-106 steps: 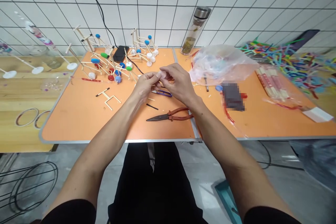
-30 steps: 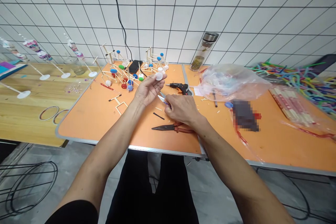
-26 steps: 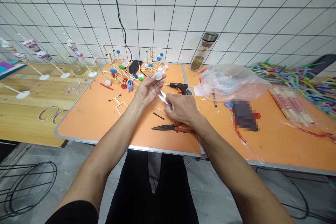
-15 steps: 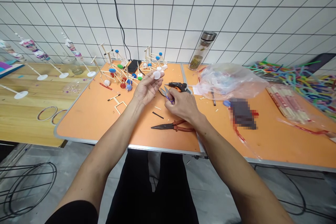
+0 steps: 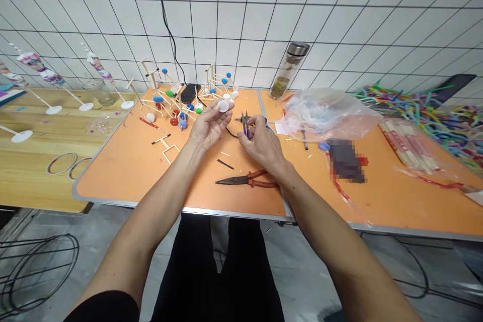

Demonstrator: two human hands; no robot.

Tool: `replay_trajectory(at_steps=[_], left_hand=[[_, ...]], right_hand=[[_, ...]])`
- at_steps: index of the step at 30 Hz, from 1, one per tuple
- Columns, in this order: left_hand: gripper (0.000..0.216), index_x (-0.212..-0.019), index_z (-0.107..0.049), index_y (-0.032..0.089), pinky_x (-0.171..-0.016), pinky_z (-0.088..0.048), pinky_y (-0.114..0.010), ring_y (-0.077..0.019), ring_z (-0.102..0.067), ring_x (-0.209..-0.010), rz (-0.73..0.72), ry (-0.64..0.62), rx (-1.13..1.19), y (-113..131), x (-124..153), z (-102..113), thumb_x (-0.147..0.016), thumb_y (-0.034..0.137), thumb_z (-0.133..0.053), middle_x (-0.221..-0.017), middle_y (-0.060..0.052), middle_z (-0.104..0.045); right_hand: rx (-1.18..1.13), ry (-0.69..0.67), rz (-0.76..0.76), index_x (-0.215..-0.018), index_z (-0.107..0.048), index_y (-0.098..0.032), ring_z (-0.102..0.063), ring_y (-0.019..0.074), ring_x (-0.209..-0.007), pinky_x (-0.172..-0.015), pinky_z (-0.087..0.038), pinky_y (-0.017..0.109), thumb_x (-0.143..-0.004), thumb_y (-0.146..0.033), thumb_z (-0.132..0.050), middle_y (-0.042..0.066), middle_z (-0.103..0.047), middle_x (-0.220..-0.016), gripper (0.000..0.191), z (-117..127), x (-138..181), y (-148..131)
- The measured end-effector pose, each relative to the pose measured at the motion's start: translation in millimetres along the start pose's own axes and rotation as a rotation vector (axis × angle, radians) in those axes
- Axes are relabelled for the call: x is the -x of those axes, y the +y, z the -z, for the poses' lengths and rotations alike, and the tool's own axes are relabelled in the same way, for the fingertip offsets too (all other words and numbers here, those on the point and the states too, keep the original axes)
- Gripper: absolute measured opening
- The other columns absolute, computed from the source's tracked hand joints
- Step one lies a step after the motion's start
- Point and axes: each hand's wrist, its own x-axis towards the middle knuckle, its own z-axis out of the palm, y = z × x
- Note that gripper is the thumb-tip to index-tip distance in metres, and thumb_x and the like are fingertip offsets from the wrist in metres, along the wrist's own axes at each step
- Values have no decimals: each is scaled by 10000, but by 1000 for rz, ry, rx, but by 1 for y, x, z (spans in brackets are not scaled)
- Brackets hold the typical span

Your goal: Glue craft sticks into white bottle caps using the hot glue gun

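Observation:
My left hand, palm up, pinches a small white round cap between thumb and fingertips. Small scissors with bluish-purple handles are in my right hand, their blades apart and pointing away from me. Behind that hand lies a glue gun, mostly hidden, with its nozzle showing. Long-nose pliers with red handles rest on the orange table near my right wrist. A black strip and a short pale stick lie between my hands.
Stick frames with coloured caps stand back left, by a black phone. A glass bottle, a clear plastic bag and a pixelated dark object are right. Wrapped stick bundles lie farther right. Decorated stands occupy the wooden table.
My right hand has turned, so the scissors now point straighter away from me with their blades upright. My left hand keeps the white cap almost in place. The view has shifted slightly.

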Motion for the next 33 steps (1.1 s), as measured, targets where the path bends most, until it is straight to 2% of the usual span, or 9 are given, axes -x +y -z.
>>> replay_trajectory(at_steps=[3, 8, 13, 19, 23, 26, 28, 30, 33], left_hand=[[277, -1344, -800, 165, -986, -680, -217, -111, -846, -850, 3, 12, -8, -1, -2, 1, -1119, 122, -644, -1066, -81, -911], [224, -1212, -820, 142, -1011, -687, -228, -117, -854, -850, 20, 36, -32, -4, -5, 3, -1145, 136, -607, -1041, -90, -913], [200, -1164, -836, 115, -1091, -676, -268, -151, -882, -953, 29, 77, -56, -7, -8, 3, -1141, 157, -642, -1110, -135, -915], [215, -1140, -832, 114, -1121, -670, -270, -147, -891, -966, 51, 88, -81, -9, -7, 1, -1153, 142, -619, -1098, -130, -919], [204, -1214, -830, 117, -1159, -665, -301, -181, -903, -1071, 61, 82, -88, -11, -6, 1, -1146, 152, -641, -1159, -141, -918], [227, -1293, -823, 132, -1211, -646, -340, -219, -885, -1216, 77, 82, -93, -15, -6, 3, -1128, 160, -670, -1243, -155, -909], [201, -1254, -829, 136, -1243, -626, -357, -233, -865, -1284, 77, 75, -101, -16, -6, 3, -1120, 166, -683, -1276, -160, -903], [162, -1175, -835, 134, -1265, -611, -366, -238, -854, -1312, 67, 62, -115, -18, -5, 4, -1113, 156, -687, -1289, -161, -900], [131, -1110, -838, 136, -1273, -604, -369, -231, -856, -1305, 54, 32, -136, -19, -6, 6, -1091, 139, -708, -1290, -152, -901]], right_hand=[[-102, 55, 15, -1393, -513, -251, -792, 358, -935, -775, -473, 402, -990, -493, -667, 40, -808, -927, 495, -5, -2, 6], [-307, 92, 72, -1538, -533, -230, -702, 283, -735, -757, -489, 407, -982, -535, -706, -46, -701, -755, 657, -7, -5, 11], [-487, 107, 96, -1275, -726, -262, -582, 203, -664, -710, -459, 362, -953, -503, -770, -82, -585, -684, 405, -4, -3, 5], [-543, 104, 135, -1246, -768, -251, -641, 212, -678, -711, -488, 365, -1022, -438, -679, -43, -691, -710, 305, -5, 2, 1], [-478, 131, 204, -1297, -765, -240, -723, 243, -790, -773, -531, 385, -1124, -548, -597, 16, -801, -845, 391, -4, 4, 3], [-446, 147, 257, -1299, -786, -245, -798, 292, -1045, -920, -587, 428, -1181, -692, -463, 87, -872, -1129, 564, -4, 3, 4], [-412, 159, 285, -1292, -796, -249, -792, 322, -1214, -1022, -590, 461, -1199, -734, -379, 117, -865, -1292, 646, -5, 3, 5], [-354, 176, 298, -1306, -794, -255, -780, 333, -1271, -1056, -582, 472, -1207, -736, -353, 127, -855, -1341, 660, -5, 3, 5], [-240, 184, 290, -1305, -781, -253, -782, 331, -1215, -997, -578, 448, -1212, -708, -380, 129, -854, -1277, 613, -6, 2, 7]])
